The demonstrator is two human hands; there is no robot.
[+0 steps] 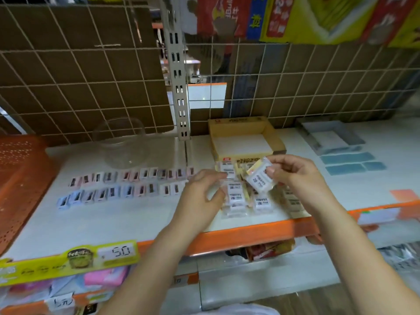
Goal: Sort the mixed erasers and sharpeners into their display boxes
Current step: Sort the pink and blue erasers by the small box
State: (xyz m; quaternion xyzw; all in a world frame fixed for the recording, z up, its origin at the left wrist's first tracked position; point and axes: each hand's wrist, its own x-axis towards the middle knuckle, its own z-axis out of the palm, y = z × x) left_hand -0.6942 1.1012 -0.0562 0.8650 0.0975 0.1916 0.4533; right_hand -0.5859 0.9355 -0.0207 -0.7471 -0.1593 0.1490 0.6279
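The right hand (293,172) pinches a wrapped eraser (261,177) above the eraser pile (241,198) on the shelf (113,214), before the yellow box (245,138). The left hand (202,189) rests on the pile, fingers curled. Erasers likely light, firm, slippery-wrapped; grip the edges.

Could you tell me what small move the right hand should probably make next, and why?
Probably carry the wrapped eraser, pinched in the right hand, back into the yellow display box just behind it. The box looks empty, while more erasers lie loose on the shelf under the left hand.
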